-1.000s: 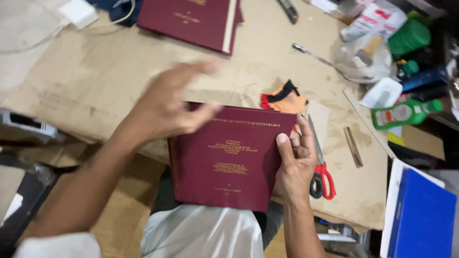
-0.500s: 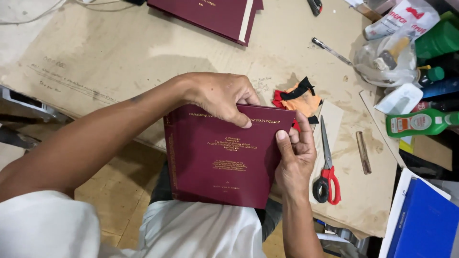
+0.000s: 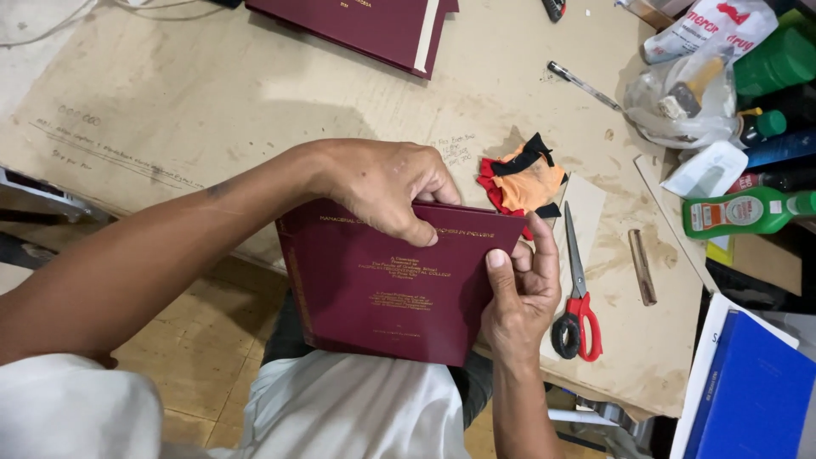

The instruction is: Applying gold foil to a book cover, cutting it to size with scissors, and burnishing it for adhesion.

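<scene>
Maroon hardcover book point(image 3: 382, 289), long axis toward body, left hand point(image 3: 387, 187) top edge, right hand point(image 3: 520, 293) side

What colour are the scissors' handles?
Red with black, on the scissors beside the right hand, in the head view.

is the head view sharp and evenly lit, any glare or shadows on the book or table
Head view: mostly sharp, the maroon book and both hands crisp; the gold print is too small to read. Light is soft and even, with a faint sheen on the cover. The left hand and forearm cast a soft shadow on the cardboard-covered table. The right hand is clearly lit; the white shirt at the bottom edge looks slightly soft.
</scene>
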